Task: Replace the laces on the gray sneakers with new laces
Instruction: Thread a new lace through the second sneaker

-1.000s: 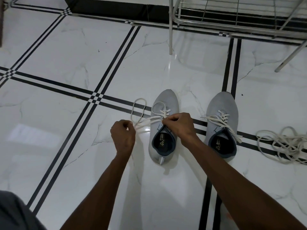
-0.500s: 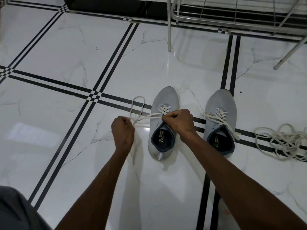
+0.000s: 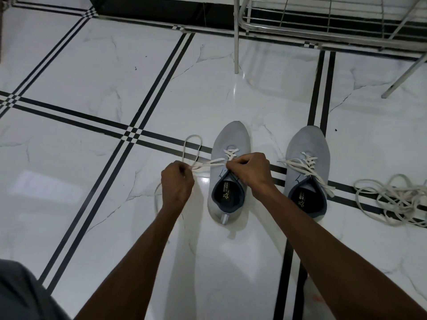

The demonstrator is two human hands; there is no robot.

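A person's left hand (image 3: 176, 184) pinches a white lace (image 3: 209, 163) pulled sideways from the left gray sneaker (image 3: 231, 172) on the tiled floor (image 3: 92, 77). The right hand (image 3: 250, 170) grips the lacing at its tongue. The other sneaker (image 3: 307, 172) stands just beside, laced.

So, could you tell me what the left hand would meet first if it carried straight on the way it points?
Most likely the white lace loop on the floor just ahead of the left hand, which pinches that same lace; beyond it lies bare tile. Depth is hard to judge.
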